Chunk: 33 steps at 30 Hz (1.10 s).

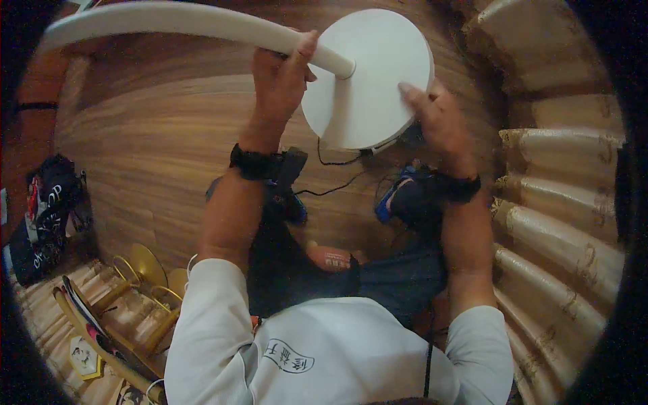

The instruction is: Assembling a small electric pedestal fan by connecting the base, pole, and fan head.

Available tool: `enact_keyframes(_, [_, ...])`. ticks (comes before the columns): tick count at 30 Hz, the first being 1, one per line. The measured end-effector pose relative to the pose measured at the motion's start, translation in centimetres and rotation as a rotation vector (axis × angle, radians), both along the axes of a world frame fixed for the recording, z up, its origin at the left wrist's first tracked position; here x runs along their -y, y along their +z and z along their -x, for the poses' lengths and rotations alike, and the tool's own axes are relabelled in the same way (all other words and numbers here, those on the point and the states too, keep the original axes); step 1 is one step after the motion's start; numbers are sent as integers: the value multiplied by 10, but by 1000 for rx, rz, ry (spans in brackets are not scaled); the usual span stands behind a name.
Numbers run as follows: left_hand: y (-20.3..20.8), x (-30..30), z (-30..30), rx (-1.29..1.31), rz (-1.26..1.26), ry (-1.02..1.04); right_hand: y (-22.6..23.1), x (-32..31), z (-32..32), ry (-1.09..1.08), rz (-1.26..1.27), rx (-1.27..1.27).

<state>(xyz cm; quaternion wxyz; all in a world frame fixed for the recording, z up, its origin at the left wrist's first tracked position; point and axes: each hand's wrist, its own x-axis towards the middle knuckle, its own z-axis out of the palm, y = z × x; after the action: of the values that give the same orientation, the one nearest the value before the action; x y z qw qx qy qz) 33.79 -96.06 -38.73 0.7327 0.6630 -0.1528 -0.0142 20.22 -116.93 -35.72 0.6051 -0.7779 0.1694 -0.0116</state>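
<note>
A white stand is tilted up in front of me, made of a flat round base (378, 47) and a thick, curved white pole (169, 19). The pole runs off to the far left, and its other end is not in view. My left hand (282, 81) is wrapped round the pole close to where it joins the base. At the base's right rim, my right hand (442, 121) grips the edge, thumb on the flat face and fingers hidden behind. Below the base, a black cable (331, 192) trails over the floor.
Pleated beige curtains (560, 223) hang along the right side. Wood-patterned floor (155, 142) spreads out on the left. A black printed bag (50, 216) lies at the far left. Gold-coloured metal frames (138, 270) stand at the lower left, near a curved wooden piece (94, 331).
</note>
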Motion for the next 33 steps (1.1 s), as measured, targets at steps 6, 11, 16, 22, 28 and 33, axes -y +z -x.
enact_keyframes(6, [-9, 0, -11, -138, 246, 251, -50, -49, 16, 331, 131, 151])
enact_keyframes(11, [-4, 2, -6, -182, 278, 226, -82, -23, 10, 447, 542, 290])
enact_keyframes(16, [1, 0, 4, -147, 126, 131, -25, 29, -8, 27, -495, 120])
enact_keyframes(22, [-3, 10, 13, -60, 68, 151, -22, 26, -7, -67, -364, 48])
enact_keyframes(28, [-7, 2, -3, -152, 280, 253, -46, -47, 20, 449, 254, 83])
enact_keyframes(33, [5, 7, 6, -266, 319, 174, -78, -21, 26, 390, 87, 304])
